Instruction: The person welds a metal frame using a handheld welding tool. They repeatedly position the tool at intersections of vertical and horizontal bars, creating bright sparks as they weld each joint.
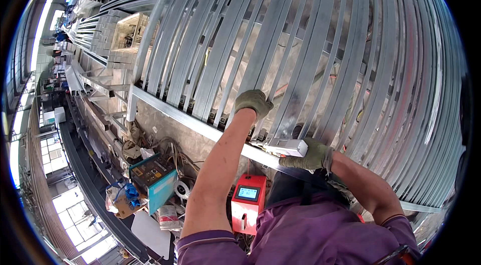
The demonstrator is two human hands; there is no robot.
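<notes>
Gripping the silver tool [289, 147] above the near rail [175, 113], the right hand [311, 156] has curled fingers. The left hand [253, 103] rests on a metal bar [261, 59]; whether its fingers grasp it cannot be told.

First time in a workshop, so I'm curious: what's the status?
Left hand on metal bar. Right hand holding silver tool. Red machine clear of both hands.

Gloved L hand [254, 103] is resting on metal bar [269, 49]; R hand [309, 156] is holding silver tool [289, 147] nr. frame edge [200, 128].
</notes>
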